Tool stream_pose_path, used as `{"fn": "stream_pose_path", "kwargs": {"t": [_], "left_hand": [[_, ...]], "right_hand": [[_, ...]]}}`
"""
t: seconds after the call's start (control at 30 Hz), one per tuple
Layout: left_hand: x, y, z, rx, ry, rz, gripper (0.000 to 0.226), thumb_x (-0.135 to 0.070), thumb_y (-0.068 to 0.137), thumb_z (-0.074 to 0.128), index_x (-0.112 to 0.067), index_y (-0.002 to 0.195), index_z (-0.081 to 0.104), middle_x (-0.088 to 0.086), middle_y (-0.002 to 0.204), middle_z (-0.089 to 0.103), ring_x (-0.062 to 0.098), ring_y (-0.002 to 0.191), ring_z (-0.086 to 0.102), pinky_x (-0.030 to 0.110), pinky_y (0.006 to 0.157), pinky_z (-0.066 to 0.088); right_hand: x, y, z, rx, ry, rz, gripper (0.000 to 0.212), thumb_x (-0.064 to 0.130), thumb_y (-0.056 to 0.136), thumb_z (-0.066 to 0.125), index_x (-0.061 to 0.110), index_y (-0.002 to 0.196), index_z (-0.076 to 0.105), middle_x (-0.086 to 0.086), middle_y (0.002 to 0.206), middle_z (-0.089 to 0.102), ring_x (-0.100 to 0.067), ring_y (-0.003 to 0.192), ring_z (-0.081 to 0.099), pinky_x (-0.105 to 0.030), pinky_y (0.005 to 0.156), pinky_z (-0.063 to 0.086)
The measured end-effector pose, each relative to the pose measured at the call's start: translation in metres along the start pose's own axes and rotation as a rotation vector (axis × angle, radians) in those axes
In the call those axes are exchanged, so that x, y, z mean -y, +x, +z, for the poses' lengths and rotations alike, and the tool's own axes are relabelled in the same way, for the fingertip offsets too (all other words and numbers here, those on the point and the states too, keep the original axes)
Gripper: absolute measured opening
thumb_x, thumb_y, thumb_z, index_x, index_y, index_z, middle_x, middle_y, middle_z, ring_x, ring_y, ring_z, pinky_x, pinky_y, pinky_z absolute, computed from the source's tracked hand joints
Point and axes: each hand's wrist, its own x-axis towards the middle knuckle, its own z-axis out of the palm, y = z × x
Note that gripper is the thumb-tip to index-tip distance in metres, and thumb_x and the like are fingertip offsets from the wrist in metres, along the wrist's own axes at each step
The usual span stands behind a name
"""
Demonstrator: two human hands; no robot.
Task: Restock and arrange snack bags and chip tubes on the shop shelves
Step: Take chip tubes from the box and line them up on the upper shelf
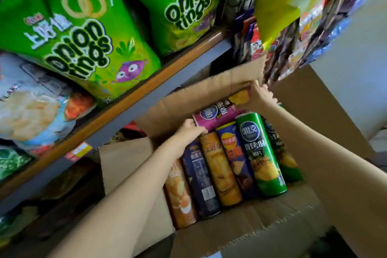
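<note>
Down inside the open cardboard box [219, 234], seen from the head camera, both hands are closing on a purple chip tube [217, 114] that is lying crosswise on top of a row of other tubes. The left hand [189, 130] is curling around the tube's near end, fingers partly closed and touching it. The right hand [258, 96] is gripping the far end, close against the box flap, fingers wrapped over the rim. The step in hand looks like taking a tube out for restocking. Next, the lift probably calls for raising the tube level and clear of the flap, then carrying it toward the shelf [117, 109] on the left, where onion rings bags [83, 42] are sitting. The green tube [261, 153] is lying just below, untouched.
</note>
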Motion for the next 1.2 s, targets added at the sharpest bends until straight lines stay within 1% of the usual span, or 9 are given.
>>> {"fn": "stream_pose_path", "kwargs": {"t": [0.1, 0.27, 0.5, 0.6, 0.67, 0.8, 0.93, 1.1, 1.2], "left_hand": [[-0.005, -0.003, 0.001, -0.039, -0.148, -0.032, 0.050, -0.014, 0.082, 0.065, -0.013, 0.128, 0.047, 0.003, 0.123, 0.052, 0.013, 0.103, 0.041, 0.025, 0.085, 0.030], [-0.008, -0.046, -0.043, -0.160, -0.096, 0.064, 0.068, -0.006, 0.080, 0.066, -0.011, 0.140, 0.034, 0.008, 0.135, 0.046, 0.023, 0.122, 0.045, 0.028, 0.095, 0.035], [0.001, -0.174, -0.117, -0.295, -0.040, 0.329, 0.061, -0.008, 0.078, 0.066, -0.006, 0.134, 0.042, 0.013, 0.122, 0.059, 0.019, 0.094, 0.057, 0.023, 0.073, 0.048], [0.016, -0.238, -0.158, -0.408, 0.028, 0.535, 0.068, -0.035, 0.050, 0.056, -0.016, 0.115, 0.059, 0.010, 0.108, 0.066, 0.025, 0.097, 0.063, 0.040, 0.085, 0.052], [0.026, -0.291, -0.185, -0.500, 0.081, 0.700, 0.054, -0.032, 0.049, 0.049, -0.020, 0.100, 0.064, 0.008, 0.100, 0.065, 0.024, 0.096, 0.061, 0.041, 0.091, 0.048], [0.045, -0.412, -0.240, -0.635, 0.128, 1.133, 0.061, -0.024, 0.062, 0.053, -0.010, 0.121, 0.060, 0.014, 0.116, 0.058, 0.026, 0.109, 0.054, 0.032, 0.097, 0.040], [0.066, -0.492, -0.302, -0.838, -0.201, 1.323, 0.063, -0.038, 0.063, 0.065, -0.026, 0.122, 0.048, 0.005, 0.114, 0.046, 0.027, 0.111, 0.050, 0.046, 0.097, 0.044], [0.089, -0.568, -0.371, -1.071, -0.610, 1.381, 0.059, -0.002, 0.075, 0.073, 0.004, 0.123, 0.039, -0.007, 0.107, 0.034, -0.015, 0.094, 0.050, 0.011, 0.078, 0.049], [0.102, -0.595, -0.405, -1.121, -0.705, 1.432, 0.054, -0.003, 0.079, 0.070, -0.003, 0.123, 0.038, -0.003, 0.116, 0.037, 0.000, 0.104, 0.049, 0.009, 0.071, 0.048]], "right_hand": [[0.006, -0.013, -0.010, -0.084, 0.075, -0.041, 0.085, 0.039, 0.070, 0.079, 0.015, 0.136, 0.032, -0.017, 0.137, 0.033, -0.041, 0.127, 0.034, -0.049, 0.102, 0.030], [0.034, -0.065, -0.043, -0.062, -0.018, -0.198, 0.097, 0.033, 0.070, 0.079, 0.020, 0.146, 0.020, -0.020, 0.142, 0.022, -0.042, 0.129, 0.026, -0.050, 0.103, 0.034], [0.077, -0.194, -0.059, -0.070, -0.262, -0.263, 0.084, 0.016, 0.073, 0.078, 0.014, 0.140, 0.028, -0.027, 0.143, 0.012, -0.047, 0.129, 0.027, -0.046, 0.100, 0.038], [0.101, -0.267, -0.050, -0.142, -0.190, -0.298, 0.084, 0.019, 0.069, 0.080, 0.009, 0.136, 0.030, -0.030, 0.142, 0.015, -0.048, 0.125, 0.035, -0.043, 0.100, 0.038], [0.120, -0.321, -0.042, -0.221, -0.105, -0.333, 0.087, 0.024, 0.066, 0.082, 0.006, 0.133, 0.030, -0.029, 0.139, 0.018, -0.047, 0.121, 0.039, -0.043, 0.097, 0.039], [0.174, -0.425, -0.026, -0.396, 0.055, -0.454, 0.090, 0.037, 0.063, 0.082, 0.004, 0.129, 0.031, -0.019, 0.132, 0.036, -0.039, 0.123, 0.041, -0.043, 0.096, 0.039], [0.246, -0.518, -0.027, -0.634, 0.160, -0.611, 0.089, 0.049, 0.063, 0.076, 0.004, 0.129, 0.035, -0.014, 0.120, 0.055, -0.033, 0.116, 0.049, -0.041, 0.091, 0.038], [0.328, -0.598, -0.040, -0.900, 0.127, -0.842, 0.082, 0.055, 0.055, 0.077, 0.004, 0.111, 0.048, -0.013, 0.103, 0.061, -0.034, 0.103, 0.056, -0.042, 0.083, 0.039], [0.372, -0.634, -0.045, -0.909, 0.187, -0.923, 0.077, 0.059, 0.060, 0.071, 0.007, 0.110, 0.043, -0.009, 0.105, 0.060, -0.030, 0.108, 0.053, -0.041, 0.090, 0.033]]}}
